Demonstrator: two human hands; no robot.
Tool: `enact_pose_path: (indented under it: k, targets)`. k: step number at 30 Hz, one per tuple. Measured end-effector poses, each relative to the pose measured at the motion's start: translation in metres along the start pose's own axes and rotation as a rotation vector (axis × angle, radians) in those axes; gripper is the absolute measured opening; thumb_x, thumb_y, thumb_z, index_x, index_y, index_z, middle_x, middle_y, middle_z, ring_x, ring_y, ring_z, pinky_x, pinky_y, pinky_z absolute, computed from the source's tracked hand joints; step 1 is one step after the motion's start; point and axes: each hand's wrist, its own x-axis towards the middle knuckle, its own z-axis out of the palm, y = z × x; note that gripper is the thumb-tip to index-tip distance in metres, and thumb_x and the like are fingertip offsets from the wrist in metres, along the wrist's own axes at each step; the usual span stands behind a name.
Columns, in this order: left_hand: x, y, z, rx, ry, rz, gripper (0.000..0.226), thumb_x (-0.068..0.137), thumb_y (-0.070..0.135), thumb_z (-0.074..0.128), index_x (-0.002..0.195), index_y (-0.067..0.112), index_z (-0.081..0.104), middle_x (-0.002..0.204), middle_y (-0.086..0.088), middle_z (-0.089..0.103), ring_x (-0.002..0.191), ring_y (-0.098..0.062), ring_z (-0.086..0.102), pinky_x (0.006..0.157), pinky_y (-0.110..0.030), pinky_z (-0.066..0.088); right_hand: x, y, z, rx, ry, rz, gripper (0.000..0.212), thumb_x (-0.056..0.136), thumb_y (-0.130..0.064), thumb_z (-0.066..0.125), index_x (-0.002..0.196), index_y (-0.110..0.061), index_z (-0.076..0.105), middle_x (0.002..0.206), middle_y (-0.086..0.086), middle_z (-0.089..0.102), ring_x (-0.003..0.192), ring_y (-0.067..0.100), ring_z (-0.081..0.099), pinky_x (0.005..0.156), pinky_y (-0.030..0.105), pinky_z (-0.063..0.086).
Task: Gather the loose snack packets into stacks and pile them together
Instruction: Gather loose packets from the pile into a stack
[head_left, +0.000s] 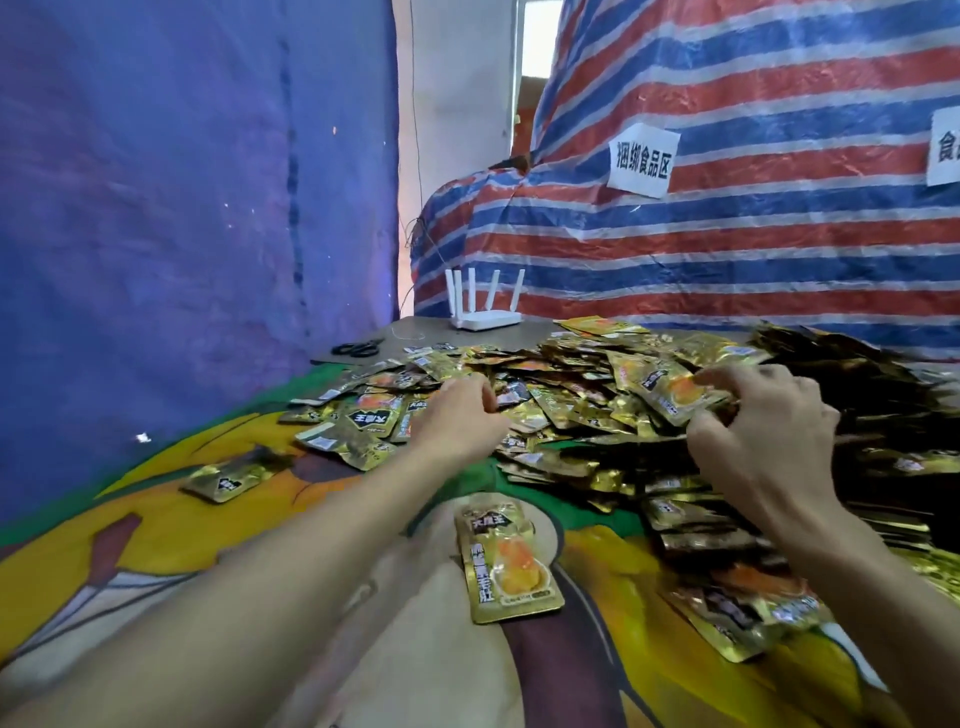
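A wide heap of gold snack packets (566, 374) covers the far and right part of the table. My left hand (457, 415) reaches into the heap's left side with fingers curled down onto the packets; whether it holds one is hidden. My right hand (758, 431) pinches a gold packet with an orange picture (670, 389), lifting it above the heap. One packet (506, 561) lies face up alone on the cloth near me. Another single packet (228, 480) lies at the left. A loose group of packets (737, 608) sits at the lower right.
A printed yellow and green cloth (156, 545) covers the table. Black scissors (358, 347) and a white router (485, 312) stand at the far edge. A blue tarp (182, 208) hangs on the left, a striped tarp (727, 234) rises behind the heap.
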Motion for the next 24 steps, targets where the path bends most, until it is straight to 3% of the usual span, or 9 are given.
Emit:
enact_pose_path:
  k: [4,7,12,15,17,20,24]
  targets:
    - [0.028,-0.044,-0.040,0.468,-0.035,-0.158,0.048,0.083,0.052,0.065,0.120,0.022,0.058,0.131,-0.007,0.055,0.118,-0.032,0.055,0.101,-0.050,0.046,0.015,-0.029,0.030,0.028,-0.156,-0.214,0.040,0.084,-0.024,0.062,0.123,-0.019,0.065,0.118,0.010,0.064,0.114,0.026,0.052,0.094,0.040,0.042]
    - [0.050,-0.078,-0.050,0.480,-0.036,-0.361,0.092,0.076,0.077,0.062,0.146,0.021,0.043,0.154,-0.016,0.039,0.137,-0.041,0.042,0.111,-0.055,0.037,0.044,-0.052,0.068,-0.076,-0.378,-0.276,0.050,0.085,-0.027,0.065,0.134,-0.020,0.057,0.123,0.008,0.063,0.114,0.024,0.055,0.096,0.040,0.049]
    - [0.080,-0.097,-0.027,0.343,-0.214,-0.467,0.147,0.050,0.095,0.057,0.161,0.020,-0.001,0.165,-0.024,-0.009,0.150,-0.050,0.007,0.120,-0.059,0.022,0.091,-0.061,0.150,-0.273,-0.631,-0.184,0.078,0.081,-0.069,0.063,0.147,-0.035,0.042,0.151,0.013,0.042,0.134,0.036,0.044,0.109,0.053,0.041]
    - [0.096,-0.100,-0.009,0.390,-0.323,-0.498,0.162,0.025,0.099,0.050,0.160,0.029,-0.008,0.163,-0.024,-0.022,0.149,-0.053,-0.003,0.119,-0.064,0.016,0.110,-0.055,0.191,-0.361,-0.676,-0.104,0.099,0.070,-0.092,0.052,0.154,-0.048,0.024,0.165,0.014,0.017,0.148,0.046,0.021,0.116,0.066,0.023]
    - [0.106,-0.105,0.001,0.444,-0.359,-0.475,0.156,0.030,0.102,0.050,0.160,0.034,-0.004,0.165,-0.023,-0.015,0.150,-0.051,0.000,0.119,-0.066,0.014,0.122,-0.056,0.211,-0.328,-0.676,-0.050,0.111,0.062,-0.101,0.042,0.156,-0.050,0.015,0.169,0.015,0.003,0.151,0.049,0.007,0.116,0.071,0.013]
    - [0.126,-0.108,0.001,0.387,-0.404,-0.332,0.125,0.066,0.085,0.064,0.161,0.023,0.012,0.168,-0.012,0.010,0.152,-0.036,0.019,0.121,-0.050,0.024,0.141,-0.066,0.236,-0.174,-0.668,0.020,0.113,0.063,-0.102,0.034,0.159,-0.047,0.010,0.168,0.019,-0.003,0.152,0.050,-0.003,0.118,0.071,0.008]
    - [0.129,-0.094,-0.006,0.506,-0.367,-0.120,0.073,0.091,0.043,0.066,0.154,0.022,0.037,0.157,-0.011,0.040,0.139,-0.031,0.042,0.112,-0.038,0.038,0.143,-0.080,0.264,-0.198,-0.714,0.107,0.108,0.074,-0.092,0.048,0.157,-0.024,0.032,0.162,0.022,0.029,0.147,0.049,0.025,0.118,0.060,0.027]
